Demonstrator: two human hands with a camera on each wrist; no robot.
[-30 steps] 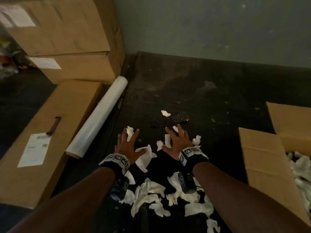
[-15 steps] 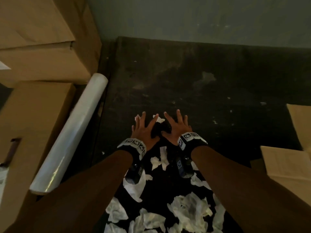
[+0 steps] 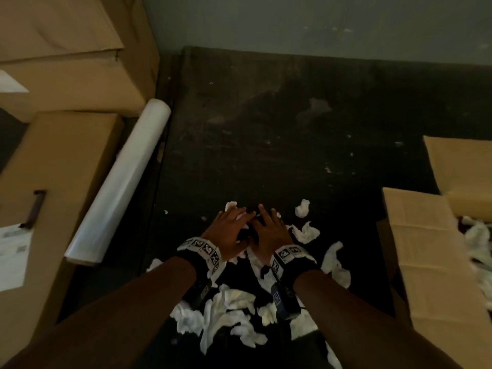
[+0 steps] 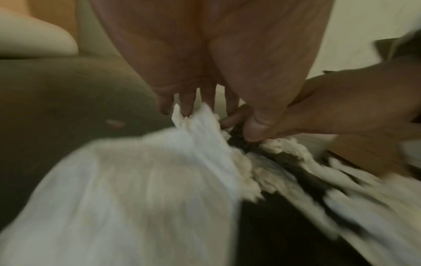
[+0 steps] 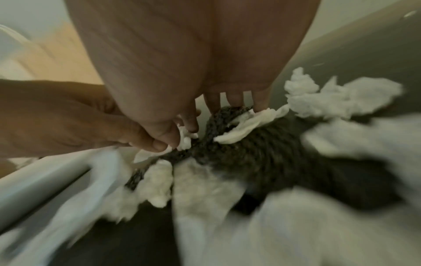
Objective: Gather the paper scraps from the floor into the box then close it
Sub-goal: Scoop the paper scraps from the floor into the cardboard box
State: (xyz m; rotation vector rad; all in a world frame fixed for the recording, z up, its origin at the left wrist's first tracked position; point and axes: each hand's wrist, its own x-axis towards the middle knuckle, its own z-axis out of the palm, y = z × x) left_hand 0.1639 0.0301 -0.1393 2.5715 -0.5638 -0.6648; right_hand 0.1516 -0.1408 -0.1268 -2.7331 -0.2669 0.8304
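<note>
Torn white paper scraps lie scattered on the dark floor between my forearms, with more beside my hands. My left hand and right hand lie side by side, palms down, fingers straight. They press on scraps and on a dark patterned strip. In the left wrist view the fingers touch a white scrap. In the right wrist view the fingers rest on the strip's end. The open cardboard box stands at right, with scraps inside.
A roll of clear film lies slanted at left against a flat cardboard carton with a label. Stacked cartons fill the back left corner. A grey wall bounds the floor ahead.
My hands, spread apart a second ago, have come together over the dark strip and slid back toward me. Scraps are now bunched around them.
</note>
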